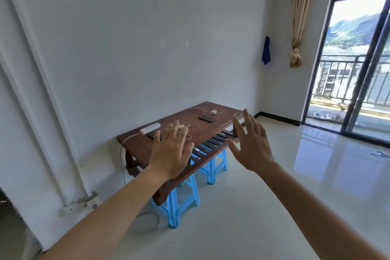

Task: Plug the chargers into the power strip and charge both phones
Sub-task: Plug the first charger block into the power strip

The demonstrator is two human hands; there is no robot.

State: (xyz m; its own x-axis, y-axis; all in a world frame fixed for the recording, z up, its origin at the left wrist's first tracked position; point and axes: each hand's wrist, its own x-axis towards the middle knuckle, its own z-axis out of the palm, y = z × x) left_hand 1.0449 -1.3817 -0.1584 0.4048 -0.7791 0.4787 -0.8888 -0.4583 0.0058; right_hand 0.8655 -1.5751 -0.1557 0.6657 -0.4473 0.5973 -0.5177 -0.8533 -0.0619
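Left hand: the left hand (pixel 172 152) is raised in front of the camera, fingers spread wide, empty, back of the hand toward the viewer; it overlaps the near-left part of the table in the view.
Right hand: the right hand (pixel 252 143) is also up, fingers splayed and holding nothing, to the right of the table's near-right edge in the view.
Table: a dark wooden table (pixel 219 127) stands against the white wall, beyond both hands, with a slatted shelf below.
Power strip: a white power strip (pixel 150 128) lies at the far-left end of the tabletop, just left of the left hand's fingertips in the view; its cord drops off the left end.
Near phone: a dark phone (pixel 153 134) lies beside the strip, partly hidden behind the left hand.
Near charger: a small charger (pixel 182 126) with a thin cable shows just above the left hand's fingers.
Far phone: a second dark phone (pixel 207 118) lies toward the right end, between the two hands in the view.
Far charger: a white charger (pixel 213 111) with coiled cable rests just beyond that phone.
Stools: blue plastic stools (pixel 175 207) stand under the table.
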